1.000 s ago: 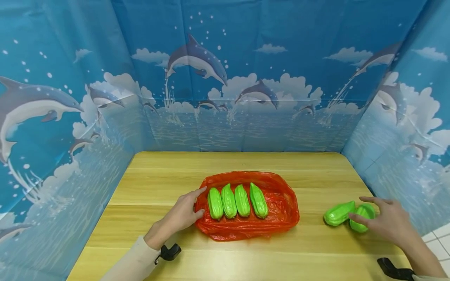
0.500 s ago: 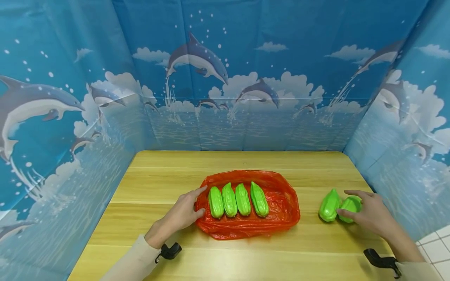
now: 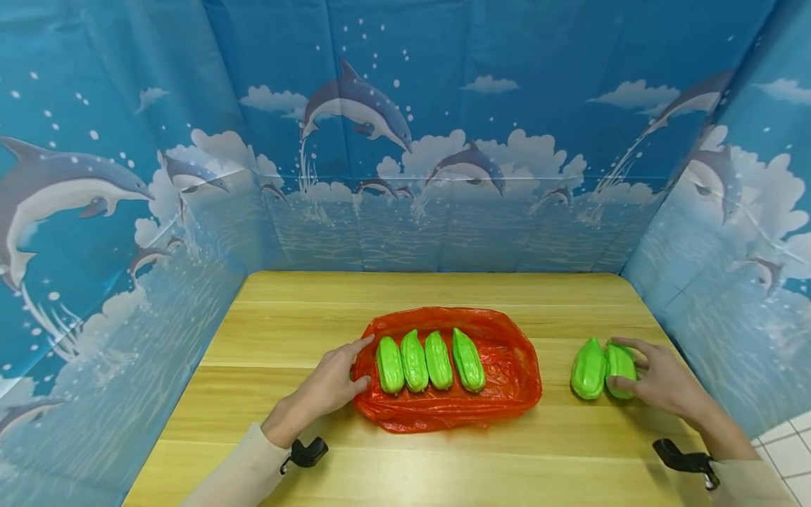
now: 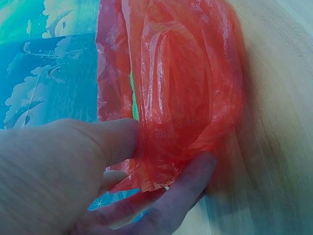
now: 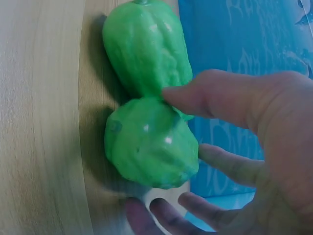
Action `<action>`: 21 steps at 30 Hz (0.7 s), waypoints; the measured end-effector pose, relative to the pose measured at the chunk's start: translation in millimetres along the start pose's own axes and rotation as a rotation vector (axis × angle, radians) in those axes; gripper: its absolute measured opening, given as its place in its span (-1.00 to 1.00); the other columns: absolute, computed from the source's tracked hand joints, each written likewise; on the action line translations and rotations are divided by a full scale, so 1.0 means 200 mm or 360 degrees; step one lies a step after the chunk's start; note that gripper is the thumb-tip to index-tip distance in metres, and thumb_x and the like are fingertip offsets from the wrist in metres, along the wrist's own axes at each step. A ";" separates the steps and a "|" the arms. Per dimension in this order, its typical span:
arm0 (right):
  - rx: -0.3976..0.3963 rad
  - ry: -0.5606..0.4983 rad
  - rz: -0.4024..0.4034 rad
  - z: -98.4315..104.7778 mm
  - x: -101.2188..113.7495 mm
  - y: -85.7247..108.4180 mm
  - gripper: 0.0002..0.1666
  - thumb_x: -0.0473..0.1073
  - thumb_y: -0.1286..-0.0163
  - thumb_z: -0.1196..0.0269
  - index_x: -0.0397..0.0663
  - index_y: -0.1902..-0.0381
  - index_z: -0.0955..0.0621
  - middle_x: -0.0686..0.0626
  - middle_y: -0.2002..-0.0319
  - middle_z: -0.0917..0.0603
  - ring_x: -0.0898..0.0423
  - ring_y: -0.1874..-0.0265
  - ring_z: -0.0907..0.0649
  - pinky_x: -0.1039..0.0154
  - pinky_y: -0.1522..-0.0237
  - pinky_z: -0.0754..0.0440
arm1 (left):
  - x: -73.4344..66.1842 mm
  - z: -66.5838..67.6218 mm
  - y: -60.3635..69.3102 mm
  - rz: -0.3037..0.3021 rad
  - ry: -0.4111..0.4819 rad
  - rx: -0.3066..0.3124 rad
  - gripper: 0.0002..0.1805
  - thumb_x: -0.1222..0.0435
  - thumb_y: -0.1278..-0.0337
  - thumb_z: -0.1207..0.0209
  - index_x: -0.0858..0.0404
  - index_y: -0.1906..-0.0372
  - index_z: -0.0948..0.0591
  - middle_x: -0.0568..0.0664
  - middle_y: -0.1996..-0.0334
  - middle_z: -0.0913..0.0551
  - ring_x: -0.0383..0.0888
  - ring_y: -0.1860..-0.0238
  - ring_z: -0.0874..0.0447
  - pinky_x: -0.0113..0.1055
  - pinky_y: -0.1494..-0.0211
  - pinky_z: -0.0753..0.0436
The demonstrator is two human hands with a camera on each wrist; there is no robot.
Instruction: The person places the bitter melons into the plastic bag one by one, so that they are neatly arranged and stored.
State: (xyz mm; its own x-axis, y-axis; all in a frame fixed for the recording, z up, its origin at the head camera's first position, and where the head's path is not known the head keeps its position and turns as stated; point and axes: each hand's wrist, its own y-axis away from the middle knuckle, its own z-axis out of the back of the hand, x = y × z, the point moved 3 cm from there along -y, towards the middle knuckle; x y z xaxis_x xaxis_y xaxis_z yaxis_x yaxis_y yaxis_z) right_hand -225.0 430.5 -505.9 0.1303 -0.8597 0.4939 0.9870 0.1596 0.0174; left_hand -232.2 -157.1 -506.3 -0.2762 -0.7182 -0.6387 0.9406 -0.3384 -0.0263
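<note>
Head view: right hand (image 3: 662, 384) holds green vegetable (image 3: 621, 362).

Bright green vegetables (image 3: 415, 362), red bag (image 3: 443, 417)
Yellow wood-grained desk (image 3: 304, 303); beyond its far edge, blue curtain (image 3: 545, 42) printed with dolphins (image 3: 357, 105), white clouds (image 3: 535, 156).

Bright in the head view, glare gleaming at six o'clock on the surface (image 3: 405, 482); right-wrist picture's softer, shadows hugging the green vegetables (image 5: 150, 144) at nine o'clock!
</note>
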 end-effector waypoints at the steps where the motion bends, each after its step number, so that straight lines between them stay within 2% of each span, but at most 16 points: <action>1: 0.0010 -0.0018 -0.0018 0.00 0.00 0.00 0.03 -0.13 -0.51 -0.63 -0.56 -0.67 -0.39 -0.88 -0.56 -0.29 -0.85 -0.32 -0.61 -0.65 -0.23 -0.76 | 0.00 0.00 0.00 0.0009 0.0003 0.0002 -0.15 0.46 -0.46 -0.49 0.33 -0.77 -0.47 0.29 -0.68 -0.59 0.33 -0.67 -0.60 0.28 -0.71 -0.65; 5: 0.0049 -0.0076 -0.0114 0.00 -0.02 0.00 -0.02 -0.08 -0.66 -0.51 -0.53 -0.72 -0.32 -0.86 -0.61 -0.23 -0.86 -0.37 -0.57 -0.60 -0.24 -0.78 | 0.00 0.00 0.00 0.0011 0.0009 -0.0003 -0.15 0.46 -0.45 -0.50 0.34 -0.76 -0.47 0.30 -0.68 -0.59 0.33 -0.67 -0.61 0.28 -0.70 -0.65; 9: 0.0064 -0.0101 -0.0185 -0.01 -0.03 0.00 0.00 -0.04 -0.72 -0.45 -0.52 -0.76 -0.27 -0.85 -0.61 -0.22 -0.87 -0.43 -0.51 -0.50 -0.20 -0.84 | 0.00 0.00 -0.01 0.0003 0.0006 0.0004 -0.15 0.46 -0.46 -0.49 0.34 -0.76 -0.47 0.29 -0.68 -0.59 0.32 -0.67 -0.60 0.27 -0.72 -0.64; 21: 0.0054 -0.0088 -0.0234 -0.01 -0.03 0.01 0.02 -0.01 -0.73 -0.44 -0.51 -0.77 -0.25 -0.84 -0.59 -0.30 -0.83 -0.46 -0.50 -0.44 -0.17 -0.86 | -0.01 0.00 0.00 -0.0003 0.0009 0.0000 -0.15 0.46 -0.46 -0.49 0.34 -0.77 -0.46 0.29 -0.68 -0.59 0.34 -0.68 -0.59 0.29 -0.72 -0.63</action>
State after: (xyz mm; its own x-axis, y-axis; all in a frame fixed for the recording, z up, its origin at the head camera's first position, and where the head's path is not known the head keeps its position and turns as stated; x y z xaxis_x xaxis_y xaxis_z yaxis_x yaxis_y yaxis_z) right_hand -223.3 435.2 -510.4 -0.0215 -0.8472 0.5308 0.9912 0.0512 0.1218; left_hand -232.1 -155.7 -504.6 -0.2768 -0.7139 -0.6432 0.9401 -0.3398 -0.0274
